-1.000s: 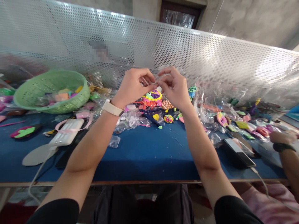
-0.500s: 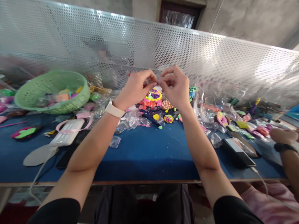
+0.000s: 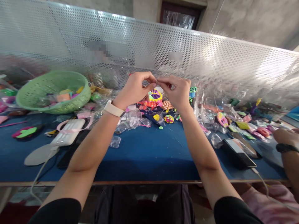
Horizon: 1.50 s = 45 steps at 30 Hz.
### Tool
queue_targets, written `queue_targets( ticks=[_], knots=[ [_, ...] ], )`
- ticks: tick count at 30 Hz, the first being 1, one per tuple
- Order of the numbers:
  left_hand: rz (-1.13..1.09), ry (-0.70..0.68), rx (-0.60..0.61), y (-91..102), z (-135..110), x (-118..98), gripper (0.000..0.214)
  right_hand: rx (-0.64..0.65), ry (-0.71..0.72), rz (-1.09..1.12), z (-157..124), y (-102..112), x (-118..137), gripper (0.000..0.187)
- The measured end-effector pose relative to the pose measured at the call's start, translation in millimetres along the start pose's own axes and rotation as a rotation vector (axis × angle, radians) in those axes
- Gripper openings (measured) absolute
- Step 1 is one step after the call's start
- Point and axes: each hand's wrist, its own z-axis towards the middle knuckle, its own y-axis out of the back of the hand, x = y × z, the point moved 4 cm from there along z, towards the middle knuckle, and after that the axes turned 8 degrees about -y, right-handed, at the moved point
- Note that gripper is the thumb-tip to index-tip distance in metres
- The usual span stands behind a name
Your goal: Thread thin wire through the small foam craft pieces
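My left hand (image 3: 135, 88) and my right hand (image 3: 177, 91) are raised together above the blue table (image 3: 140, 152), fingertips meeting in a pinch. Both pinch something tiny and thin between thumb and forefinger; I cannot make out what it is. A white watch (image 3: 112, 109) sits on my left wrist. Just behind and below the hands lies a heap of colourful small pieces (image 3: 155, 99) and clear plastic bags (image 3: 130, 119).
A green basket (image 3: 52, 91) with coloured pieces stands at the left. A white power bank (image 3: 67, 132) with cable lies near it. A dark phone (image 3: 238, 152) lies at the right. Another person's arm with a black watch (image 3: 286, 146) is at the right edge. A perforated metal screen (image 3: 210, 59) backs the table.
My right hand's raised fingers have curled down into a tighter pinch, and both hands have shifted slightly lower. The other person's arm at the right moved a little.
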Motion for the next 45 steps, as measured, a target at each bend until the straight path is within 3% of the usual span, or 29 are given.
queue_targets(
  ticks=[8,13,19,26,39,45],
  knots=[
    [-0.173,0.101,0.0,1.3,2,5,0.027,-0.003,0.009,0.008,-2,3,4,0.018],
    [-0.182,0.081,0.029,1.6,3,10,0.03,-0.026,0.028,-0.018,-3,4,6,0.018],
    [-0.13,0.071,-0.007,2.8,2,11,0.033,0.058,0.028,0.007,-1,8,4,0.016],
    [-0.051,-0.003,-0.027,4.7,1,6,0.031,0.003,0.036,-0.041,-2,8,2,0.017],
    [-0.09,-0.034,-0.079,6.6,4,2,0.024,-0.105,0.302,-0.187,-2,2,-13,0.023],
    [-0.12,-0.102,-0.082,7.4,6,1,0.015,-0.053,0.328,-0.198,-4,0,-10,0.025]
  ],
)
